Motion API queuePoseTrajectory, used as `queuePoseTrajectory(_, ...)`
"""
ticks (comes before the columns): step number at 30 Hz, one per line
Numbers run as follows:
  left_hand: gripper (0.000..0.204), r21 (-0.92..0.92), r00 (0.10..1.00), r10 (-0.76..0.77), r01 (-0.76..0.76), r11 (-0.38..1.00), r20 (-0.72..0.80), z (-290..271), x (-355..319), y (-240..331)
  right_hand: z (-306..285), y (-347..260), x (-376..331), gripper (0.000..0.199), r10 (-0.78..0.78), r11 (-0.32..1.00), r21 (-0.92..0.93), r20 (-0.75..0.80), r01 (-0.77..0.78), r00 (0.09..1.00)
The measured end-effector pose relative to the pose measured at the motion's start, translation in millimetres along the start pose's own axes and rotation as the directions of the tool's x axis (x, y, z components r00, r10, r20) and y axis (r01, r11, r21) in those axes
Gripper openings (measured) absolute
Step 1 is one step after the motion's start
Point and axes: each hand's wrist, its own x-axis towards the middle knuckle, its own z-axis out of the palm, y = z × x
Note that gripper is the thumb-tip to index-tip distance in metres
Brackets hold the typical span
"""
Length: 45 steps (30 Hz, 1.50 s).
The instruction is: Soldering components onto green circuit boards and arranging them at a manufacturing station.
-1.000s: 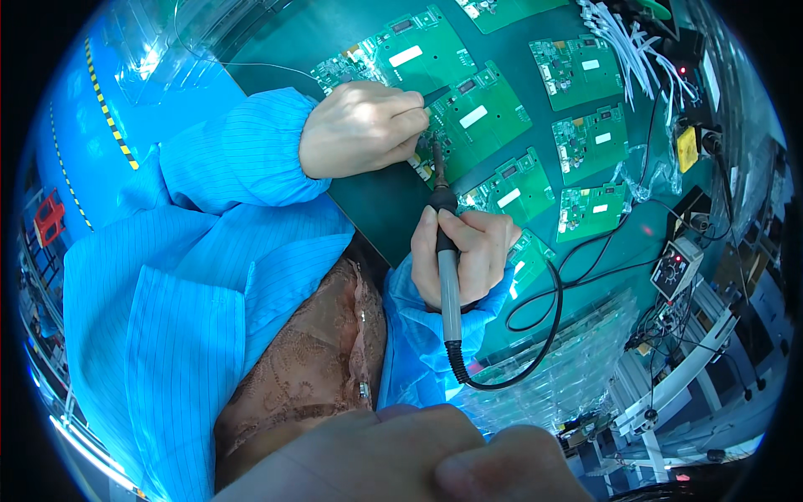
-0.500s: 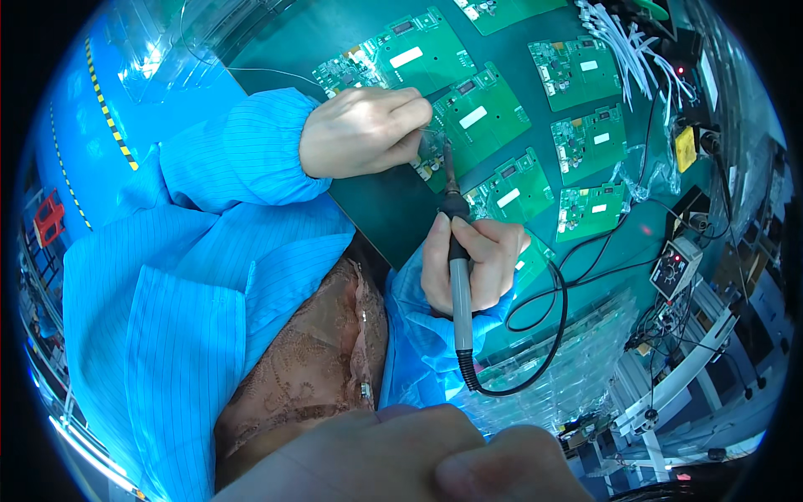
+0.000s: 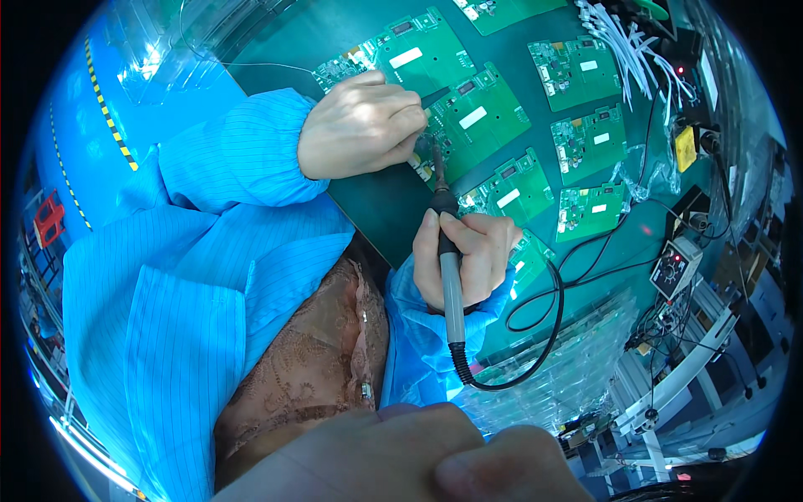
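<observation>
My right hand (image 3: pixel 468 259) is closed pen-like around a soldering iron (image 3: pixel 452 297) with a grey handle and dark grip. Its tip reaches the left part of a green circuit board (image 3: pixel 498 125); exact contact is too small to tell. Over that board's left edge, my left hand (image 3: pixel 364 125) is closed, fingertips pinched near the tip. A thin solder wire (image 3: pixel 268 65) runs from the upper left to behind this hand, which hides much of it. Another board (image 3: pixel 435 63) lies just beyond the left hand, and one more (image 3: pixel 523 197) lies beside the iron.
Several more boards (image 3: pixel 590 138) lie in a column to the right on the green mat. White cable ties (image 3: pixel 623 54) are bunched at the far right, above a yellow pad (image 3: pixel 686 149). The iron's black cable (image 3: pixel 559 335) loops near a control box (image 3: pixel 676 266). Clear plastic trays (image 3: pixel 552 368) lie below.
My right hand and the soldering iron have shifted slightly left, and the tip now sits closer to the left fingers. My left hand has rolled a little, its fingers drawn slightly left.
</observation>
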Motion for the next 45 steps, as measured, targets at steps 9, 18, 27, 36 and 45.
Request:
queuePoseTrajectory(9, 0.018, 0.016, 1.0, 0.001, -0.002, 1.0, 0.009, 1, -4, 4, 1, 0, -7, 0.03, 0.025, 0.999, 0.035, 0.01, -0.025, 1.0)
queuePoseTrajectory(18, 0.017, 0.011, 1.0, 0.005, -0.005, 1.0, 0.009, 2, -2, -3, 6, 3, 1, 0.021, 0.008, 1.0, 0.012, 0.008, -0.008, 1.0)
queuePoseTrajectory(27, 0.019, -0.011, 1.0, -0.005, 0.005, 1.0, 0.007, 10, -5, 0, 3, 3, -6, 0.029, 0.029, 0.999, 0.019, 0.055, -0.03, 0.998)
queuePoseTrajectory(36, 0.016, -0.2, 0.995, -0.098, 0.092, 0.975, -0.023, -23, 9, 0, -33, 0, 6, 0.026, 0.038, 0.999, -0.009, -0.115, -0.04, 0.993)
queuePoseTrajectory(45, 0.011, 0.034, 0.994, -0.068, 0.071, 0.997, -0.081, -64, 58, -14, -69, -8, 61, 0.027, 0.14, 0.99, -0.004, -0.136, -0.142, 0.981)
